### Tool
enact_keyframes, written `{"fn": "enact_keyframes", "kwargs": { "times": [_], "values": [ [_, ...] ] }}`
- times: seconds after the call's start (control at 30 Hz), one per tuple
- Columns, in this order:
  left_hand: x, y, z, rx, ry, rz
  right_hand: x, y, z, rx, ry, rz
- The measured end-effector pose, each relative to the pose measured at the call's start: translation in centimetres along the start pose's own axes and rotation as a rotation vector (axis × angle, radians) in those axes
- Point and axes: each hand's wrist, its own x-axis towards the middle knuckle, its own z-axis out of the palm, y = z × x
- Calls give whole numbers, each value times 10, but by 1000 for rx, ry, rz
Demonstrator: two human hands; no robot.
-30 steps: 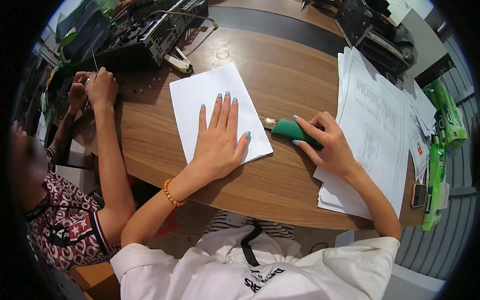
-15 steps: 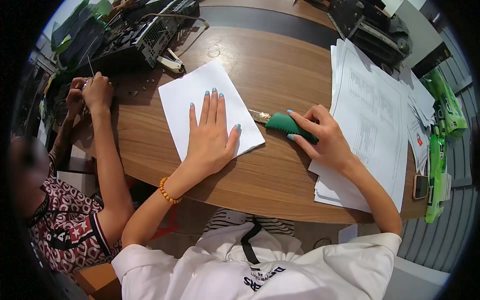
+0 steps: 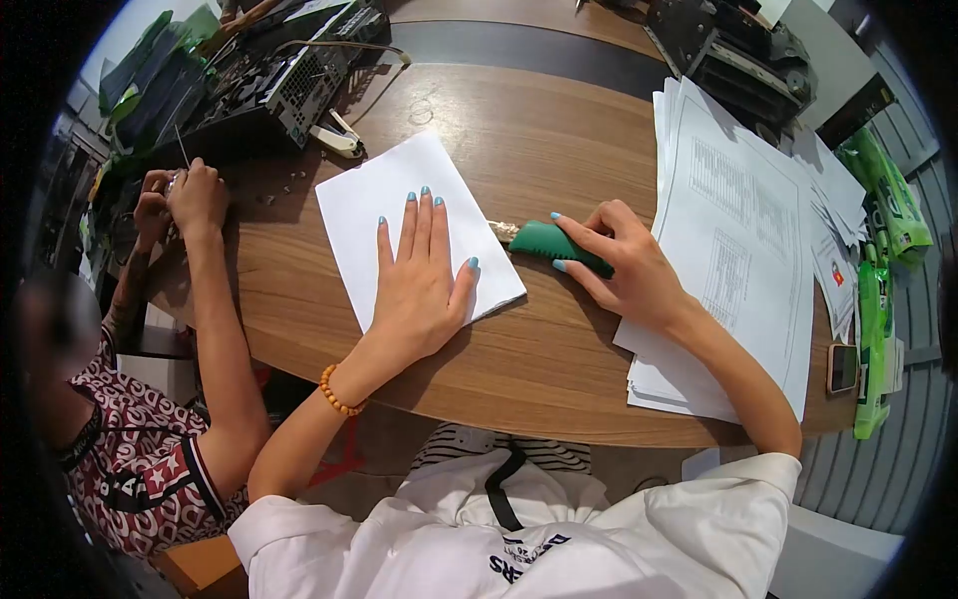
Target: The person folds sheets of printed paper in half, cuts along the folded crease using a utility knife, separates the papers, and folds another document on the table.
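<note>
Left fingers [image 3: 422, 225] flat on paper [image 3: 371, 190], little finger and thumb apart, other three close. Right fingers [image 3: 584, 235] pinch green-handled knife [image 3: 547, 242] at paper's right edge. Less blade [image 3: 504, 231] shows than half second ago: looks pushed further in, under paper or between layers, cannot tell. Stapler [image 3: 339, 142] beyond paper on table [image 3: 559, 130], printed stack [image 3: 718, 230] right of knife.

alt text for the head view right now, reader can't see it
A left hand lies flat on white paper while the right hand holds a green-handled knife, its blade at the paper's right edge. Printed sheets lie at right on a wooden table; another person's hands are at far left.
</note>
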Motion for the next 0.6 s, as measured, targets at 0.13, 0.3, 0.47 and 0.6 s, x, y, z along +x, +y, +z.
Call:
{"fn": "enact_keyframes", "kwargs": {
  "times": [0.13, 0.3, 0.47, 0.6],
  "values": [
    [0, -1, -3, 2, -24, 3, 9, 1, 11, -6, 80, -52],
    [1, -3, -1, 31, -40, -1, 24, 6, 17, -32, 104, -70],
    [1, -4, -2, -1, -35, -15, 25, 8, 14, -29, 69, -78],
    [1, -4, -3, -1, -34, -10, 24, 7, 13, -30, 45, -68]
  ]
}}
